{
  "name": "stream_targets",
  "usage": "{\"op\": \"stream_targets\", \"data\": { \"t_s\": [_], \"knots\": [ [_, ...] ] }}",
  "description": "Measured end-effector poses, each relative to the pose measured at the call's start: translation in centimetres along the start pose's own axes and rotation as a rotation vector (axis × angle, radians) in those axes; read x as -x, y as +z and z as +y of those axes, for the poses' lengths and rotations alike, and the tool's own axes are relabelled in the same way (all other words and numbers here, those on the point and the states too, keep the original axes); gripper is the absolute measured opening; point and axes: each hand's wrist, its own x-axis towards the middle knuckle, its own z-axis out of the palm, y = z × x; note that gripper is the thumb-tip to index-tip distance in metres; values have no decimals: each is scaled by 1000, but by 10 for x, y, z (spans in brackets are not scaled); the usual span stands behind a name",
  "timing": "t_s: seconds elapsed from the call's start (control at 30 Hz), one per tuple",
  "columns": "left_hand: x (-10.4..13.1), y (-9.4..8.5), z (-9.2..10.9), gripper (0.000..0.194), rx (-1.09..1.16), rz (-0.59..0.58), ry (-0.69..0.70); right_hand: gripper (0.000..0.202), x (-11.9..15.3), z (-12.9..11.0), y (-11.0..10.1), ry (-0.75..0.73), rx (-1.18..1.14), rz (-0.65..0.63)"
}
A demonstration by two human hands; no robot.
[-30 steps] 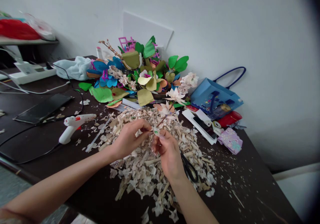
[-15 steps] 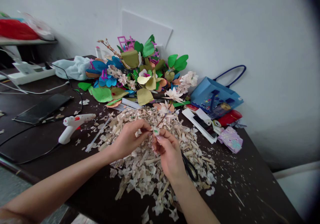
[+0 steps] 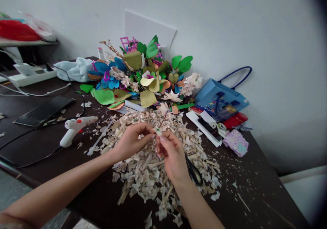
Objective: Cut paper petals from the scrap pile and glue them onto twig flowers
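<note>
My left hand (image 3: 134, 138) and my right hand (image 3: 173, 152) meet above a heap of pale dried petal scraps (image 3: 143, 178), fingers closed in a pinch. Between their fingertips is a small white piece with a green mark (image 3: 158, 131), too small to name exactly. A thin brown stem (image 3: 162, 120) rises from it toward a pale handmade flower (image 3: 163, 109). Fingers hide the lower end of the stem. Black-handled scissors (image 3: 194, 171) lie partly under my right wrist, on the scraps.
To the left lie a white glue gun (image 3: 74, 130), a clear glue stick (image 3: 100, 138) and a dark phone (image 3: 44, 111). Colourful paper flowers and leaves (image 3: 148, 99) pile up at the back. A blue bag (image 3: 217, 96) and a patterned pouch (image 3: 236, 142) stand right.
The flower and its stem have swung slightly to the left, and the white-and-green piece has turned between my fingertips. Both hands stay nearly in place.
</note>
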Motion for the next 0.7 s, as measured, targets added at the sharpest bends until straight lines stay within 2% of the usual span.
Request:
{"op": "stream_targets", "data": {
  "t_s": [0.23, 0.5, 0.7],
  "knots": [
    [-1, -1, -1, 14, 151, -16, -83, 24, -4, 4, -4, 5, -53, 69],
    [-4, -5, 3, 23, 273, -53, -197, 13, -8, 4, -7, -31, -48, 94],
    [0, -11, 7, 20, 364, -87, -265, 14, -10, 5, -8, -21, 0, 89]
  ]
}}
